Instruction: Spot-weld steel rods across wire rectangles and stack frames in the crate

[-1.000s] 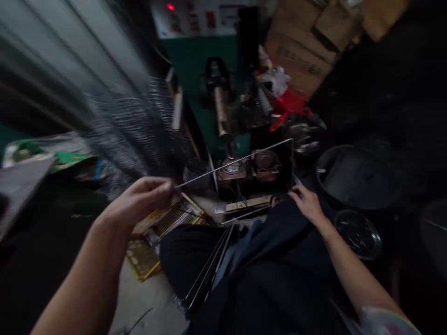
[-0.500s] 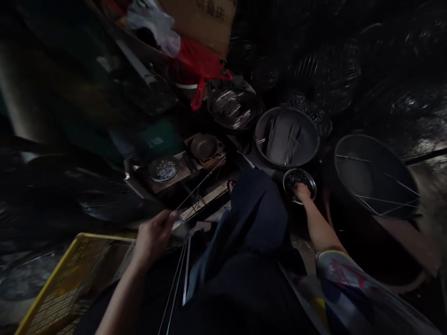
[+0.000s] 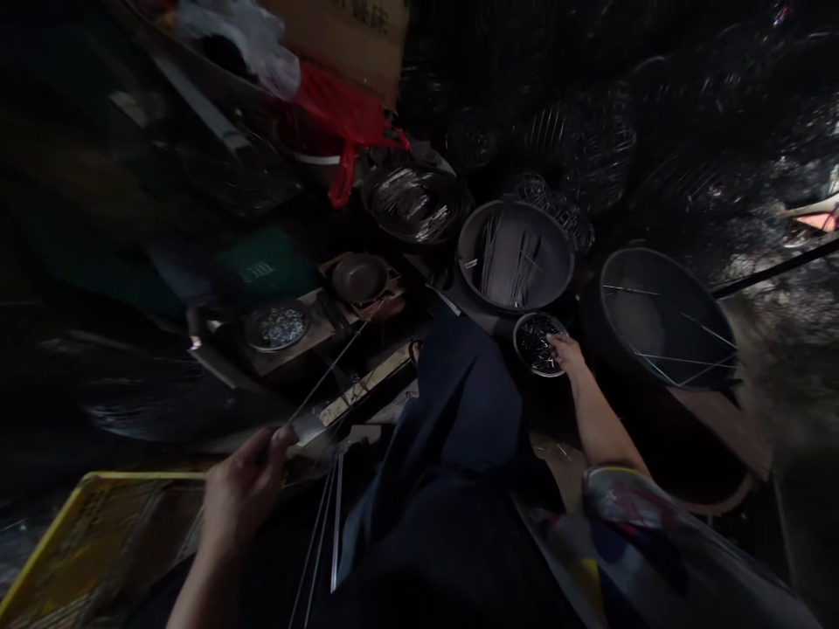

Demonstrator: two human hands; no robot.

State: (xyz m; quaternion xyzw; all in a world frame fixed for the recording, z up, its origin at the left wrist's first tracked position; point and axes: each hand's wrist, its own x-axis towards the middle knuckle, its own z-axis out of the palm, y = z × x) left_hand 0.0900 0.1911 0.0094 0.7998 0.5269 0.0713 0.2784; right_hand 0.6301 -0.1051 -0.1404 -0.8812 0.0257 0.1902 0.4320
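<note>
The left hand point(image 3: 241, 480) pinches a wire point(image 3: 328, 374), likely to steady it; I can't tell if the right hand point(image 3: 569, 354), at the bowl point(image 3: 541, 374), pinches anything.

A dim workshop: thin metal rods point(image 3: 488, 258) lie in a basin point(image 3: 556, 253) and a wide tub point(image 3: 626, 314), and small metal pieces point(image 3: 534, 341) fill a bowl point(image 3: 541, 375). Shiny shapes point(image 3: 599, 153) in the dark behind are probably wirework, though gloom blurs them.

The head-worn camera looks forward and steeply down.
</note>
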